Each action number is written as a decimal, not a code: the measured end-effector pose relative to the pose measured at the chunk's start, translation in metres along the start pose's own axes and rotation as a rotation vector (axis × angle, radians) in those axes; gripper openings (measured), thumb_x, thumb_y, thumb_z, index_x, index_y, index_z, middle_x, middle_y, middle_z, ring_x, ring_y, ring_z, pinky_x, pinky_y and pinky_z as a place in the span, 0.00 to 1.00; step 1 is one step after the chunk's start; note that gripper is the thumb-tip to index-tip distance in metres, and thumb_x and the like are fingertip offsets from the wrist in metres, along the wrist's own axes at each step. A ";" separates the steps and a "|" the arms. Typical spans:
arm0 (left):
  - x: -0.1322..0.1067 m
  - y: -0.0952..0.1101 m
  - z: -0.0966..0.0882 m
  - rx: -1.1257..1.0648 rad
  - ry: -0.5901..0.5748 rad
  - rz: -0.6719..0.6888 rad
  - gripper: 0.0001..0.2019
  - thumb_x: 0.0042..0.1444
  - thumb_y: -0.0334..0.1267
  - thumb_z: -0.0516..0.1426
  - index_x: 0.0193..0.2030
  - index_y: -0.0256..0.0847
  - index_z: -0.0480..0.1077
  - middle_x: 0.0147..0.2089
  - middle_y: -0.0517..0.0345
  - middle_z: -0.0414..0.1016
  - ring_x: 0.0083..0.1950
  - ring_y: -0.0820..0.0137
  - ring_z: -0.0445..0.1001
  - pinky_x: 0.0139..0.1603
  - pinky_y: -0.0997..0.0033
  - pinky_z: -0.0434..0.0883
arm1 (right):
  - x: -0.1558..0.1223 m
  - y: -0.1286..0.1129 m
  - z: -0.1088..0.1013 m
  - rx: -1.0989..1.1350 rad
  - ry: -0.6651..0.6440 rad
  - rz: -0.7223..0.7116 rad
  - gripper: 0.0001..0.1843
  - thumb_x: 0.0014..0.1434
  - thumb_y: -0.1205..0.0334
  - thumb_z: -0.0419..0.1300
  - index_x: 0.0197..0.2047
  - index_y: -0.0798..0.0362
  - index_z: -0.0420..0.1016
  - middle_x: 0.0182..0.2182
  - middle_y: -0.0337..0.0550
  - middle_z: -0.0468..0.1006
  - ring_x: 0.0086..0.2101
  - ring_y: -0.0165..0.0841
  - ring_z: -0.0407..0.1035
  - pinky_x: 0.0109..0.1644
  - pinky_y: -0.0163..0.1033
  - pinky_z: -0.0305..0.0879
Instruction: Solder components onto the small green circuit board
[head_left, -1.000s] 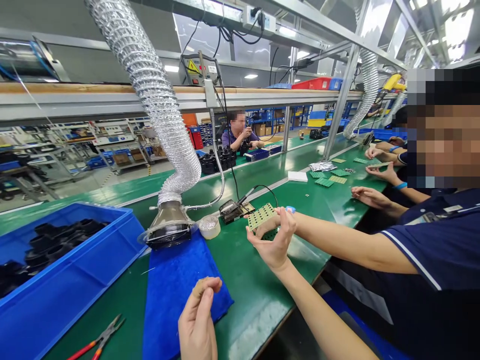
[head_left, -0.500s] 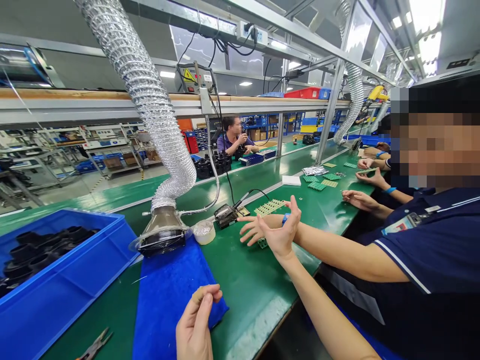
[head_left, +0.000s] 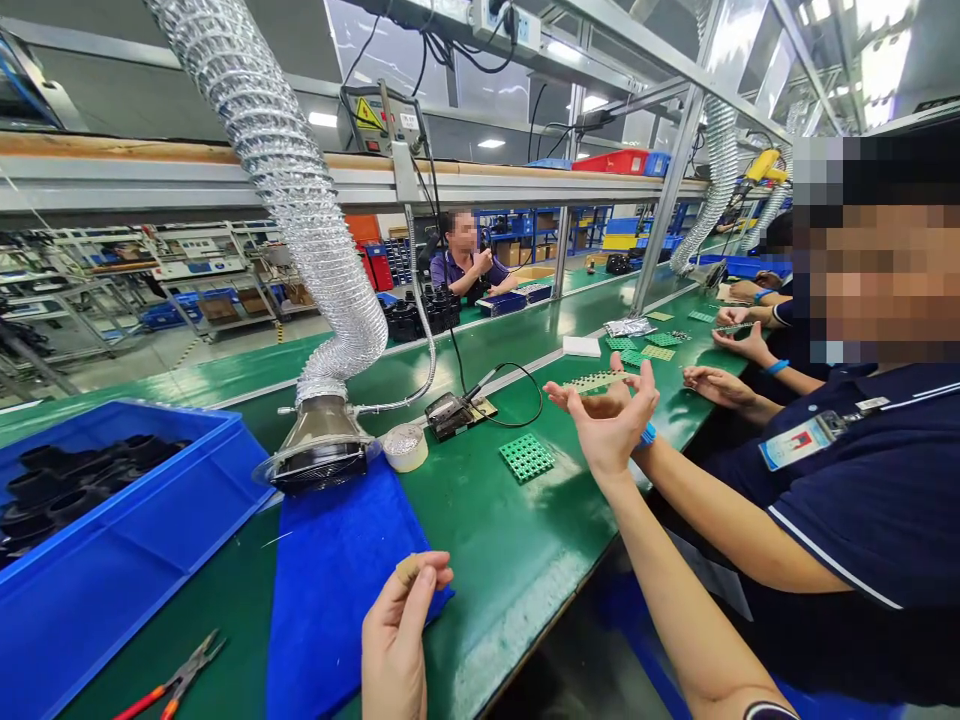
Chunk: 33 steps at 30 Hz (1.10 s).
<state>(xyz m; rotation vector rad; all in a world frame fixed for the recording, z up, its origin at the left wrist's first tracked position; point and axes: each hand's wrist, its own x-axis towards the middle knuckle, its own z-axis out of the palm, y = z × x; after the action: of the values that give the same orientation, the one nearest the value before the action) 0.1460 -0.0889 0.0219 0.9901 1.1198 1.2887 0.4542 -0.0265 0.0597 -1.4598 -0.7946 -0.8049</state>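
Note:
My left hand [head_left: 397,625] is low in the view above a blue cloth [head_left: 330,610], pinching a small tan piece [head_left: 409,570] between thumb and finger. My right hand [head_left: 615,425] is raised with its palm toward me. Its fingertips appear to pinch the end of a perforated circuit board [head_left: 596,381], seen nearly edge-on. A co-worker's hand [head_left: 581,398] with a blue wristband is just beneath that board. A green perforated board [head_left: 526,458] lies flat on the green bench below.
A blue bin [head_left: 127,420] of black parts stands at left, with red-handled pliers [head_left: 176,675] in front. A fume extractor nozzle [head_left: 319,450] with silver hose, a soldering station [head_left: 450,415] and a roll [head_left: 405,447] stand ahead. Co-workers line the bench at right.
My right hand and the co-worker's hand have risen and shifted right with the perforated board. The green board on the bench now shows fully. My left hand has barely moved.

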 end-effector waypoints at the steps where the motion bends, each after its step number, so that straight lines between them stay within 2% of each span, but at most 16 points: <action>1: 0.000 0.000 0.000 0.011 -0.005 0.005 0.27 0.37 0.61 0.71 0.35 0.39 0.82 0.38 0.51 0.81 0.39 0.65 0.78 0.41 0.74 0.76 | 0.001 0.004 -0.001 -0.011 0.006 -0.001 0.53 0.53 0.41 0.68 0.71 0.58 0.50 0.54 0.58 0.68 0.54 0.48 0.64 0.61 0.59 0.62; 6: -0.001 -0.003 0.002 0.049 -0.015 0.019 0.27 0.39 0.61 0.70 0.36 0.38 0.82 0.38 0.51 0.80 0.39 0.65 0.77 0.42 0.74 0.75 | 0.011 0.025 -0.002 -0.057 0.047 0.028 0.55 0.50 0.42 0.70 0.71 0.58 0.50 0.54 0.59 0.68 0.54 0.49 0.64 0.61 0.60 0.62; 9: -0.001 -0.006 0.002 0.063 -0.024 0.022 0.27 0.41 0.60 0.69 0.37 0.36 0.82 0.38 0.50 0.80 0.40 0.65 0.77 0.43 0.74 0.75 | 0.017 0.037 -0.001 -0.047 0.069 0.054 0.55 0.52 0.44 0.69 0.72 0.60 0.48 0.58 0.64 0.66 0.58 0.52 0.63 0.64 0.63 0.59; 13: 0.002 -0.010 -0.001 0.077 -0.051 0.004 0.26 0.43 0.58 0.69 0.38 0.35 0.82 0.39 0.49 0.80 0.41 0.64 0.77 0.43 0.73 0.76 | 0.005 0.040 -0.004 -0.090 0.095 0.060 0.57 0.54 0.43 0.67 0.74 0.60 0.43 0.69 0.70 0.53 0.69 0.57 0.48 0.68 0.69 0.49; 15: 0.002 -0.011 -0.001 0.086 -0.059 0.003 0.26 0.43 0.58 0.69 0.38 0.35 0.82 0.39 0.49 0.80 0.41 0.64 0.77 0.44 0.73 0.76 | -0.015 0.033 -0.004 -0.072 -0.038 0.006 0.53 0.57 0.43 0.64 0.74 0.59 0.44 0.69 0.68 0.54 0.70 0.56 0.49 0.68 0.69 0.50; 18: 0.001 -0.010 0.002 0.103 -0.054 0.010 0.26 0.43 0.59 0.69 0.37 0.36 0.82 0.37 0.50 0.80 0.40 0.65 0.77 0.43 0.73 0.75 | -0.053 0.019 -0.003 -0.075 -0.447 -0.103 0.44 0.61 0.41 0.59 0.72 0.55 0.52 0.66 0.59 0.64 0.68 0.51 0.54 0.70 0.65 0.49; 22: -0.001 -0.006 0.006 0.116 -0.041 0.011 0.26 0.42 0.61 0.69 0.36 0.38 0.81 0.36 0.52 0.80 0.39 0.66 0.77 0.43 0.75 0.75 | -0.089 0.005 0.003 -0.175 -0.763 -0.089 0.49 0.59 0.38 0.60 0.73 0.59 0.51 0.65 0.67 0.65 0.66 0.55 0.57 0.68 0.67 0.49; 25: -0.001 -0.006 0.006 0.119 -0.028 0.009 0.27 0.41 0.62 0.69 0.35 0.38 0.82 0.36 0.52 0.80 0.38 0.66 0.77 0.42 0.74 0.75 | -0.096 -0.002 0.006 -0.246 -0.905 -0.081 0.52 0.58 0.41 0.64 0.74 0.61 0.48 0.65 0.72 0.64 0.65 0.57 0.59 0.66 0.67 0.52; 28: 0.000 -0.009 0.003 0.117 -0.040 0.004 0.27 0.40 0.61 0.69 0.35 0.38 0.82 0.37 0.51 0.81 0.38 0.66 0.78 0.42 0.74 0.76 | -0.093 -0.009 0.006 -0.277 -1.001 -0.070 0.52 0.57 0.46 0.67 0.74 0.61 0.48 0.65 0.72 0.63 0.64 0.56 0.62 0.66 0.65 0.55; 33: 0.008 -0.018 -0.003 0.101 -0.056 0.007 0.27 0.39 0.61 0.70 0.36 0.38 0.82 0.37 0.51 0.81 0.38 0.64 0.79 0.41 0.72 0.78 | -0.091 -0.014 0.006 -0.279 -1.033 -0.050 0.53 0.55 0.51 0.69 0.74 0.59 0.48 0.66 0.68 0.65 0.63 0.53 0.64 0.67 0.63 0.56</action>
<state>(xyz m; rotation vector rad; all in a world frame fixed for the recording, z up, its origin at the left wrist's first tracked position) 0.1462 -0.0825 0.0029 1.0996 1.1485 1.2122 0.3944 -0.0212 -0.0109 -2.1292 -1.5212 -0.1317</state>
